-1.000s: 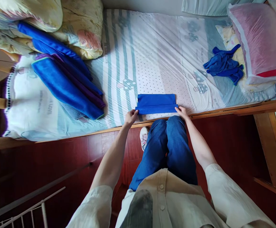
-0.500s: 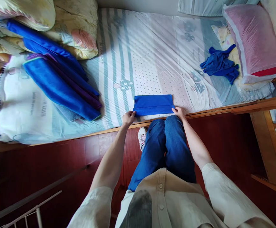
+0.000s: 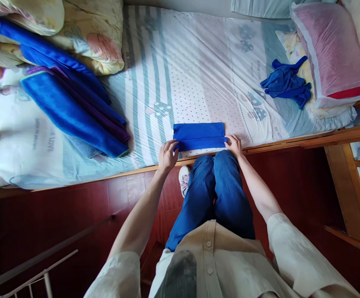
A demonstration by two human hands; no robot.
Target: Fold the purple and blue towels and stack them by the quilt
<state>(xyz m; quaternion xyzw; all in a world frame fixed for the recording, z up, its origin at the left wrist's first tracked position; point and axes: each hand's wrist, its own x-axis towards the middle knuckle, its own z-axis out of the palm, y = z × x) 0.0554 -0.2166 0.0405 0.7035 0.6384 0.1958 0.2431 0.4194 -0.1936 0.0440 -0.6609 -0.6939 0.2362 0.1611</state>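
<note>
A small blue cloth [image 3: 198,135], folded into a flat rectangle, lies on the patterned bed sheet [image 3: 198,74] close to the bed's near wooden rail [image 3: 291,144]. My left hand [image 3: 167,154] rests at the cloth's left end, fingers stretched out and touching its near corner. My right hand [image 3: 234,145] lies at the right end, fingers flat against the edge. Neither hand lifts the cloth.
A pile of blue and purple towels [image 3: 71,103] lies on the bed at left beside floral pillows [image 3: 93,33]. A crumpled blue cloth [image 3: 287,82] sits at right next to a pink pillow [image 3: 332,49]. Dark red floor and a wooden ladder [image 3: 354,186] are nearby.
Both hands have crept slightly up onto the ends of the folded cloth; my left fingers have spread out. The cloth itself stays in place.
</note>
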